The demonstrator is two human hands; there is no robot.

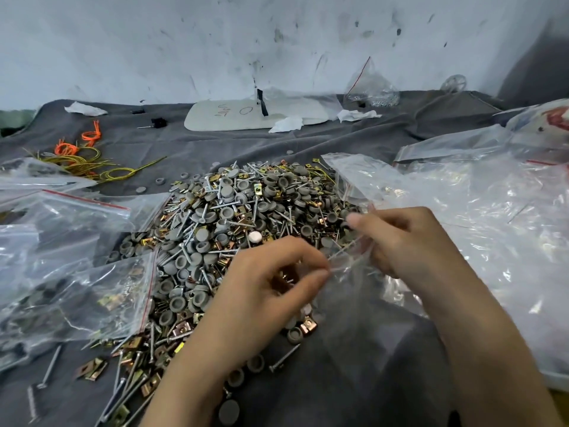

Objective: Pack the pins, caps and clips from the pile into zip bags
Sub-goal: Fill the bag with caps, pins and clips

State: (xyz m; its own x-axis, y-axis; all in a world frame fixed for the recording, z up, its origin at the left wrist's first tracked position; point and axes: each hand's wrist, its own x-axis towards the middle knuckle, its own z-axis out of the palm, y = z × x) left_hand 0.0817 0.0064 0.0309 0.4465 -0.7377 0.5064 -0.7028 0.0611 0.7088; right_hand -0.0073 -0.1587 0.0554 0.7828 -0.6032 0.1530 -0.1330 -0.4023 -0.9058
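Here, a bag [348, 291] is pinched by the left hand [271, 285] and right hand [406, 241]. It is held at the edge of the pile [234, 211].

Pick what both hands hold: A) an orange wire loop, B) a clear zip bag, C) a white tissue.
B: the left hand and right hand each pinch the mouth of the clear zip bag at the edge of the pile.
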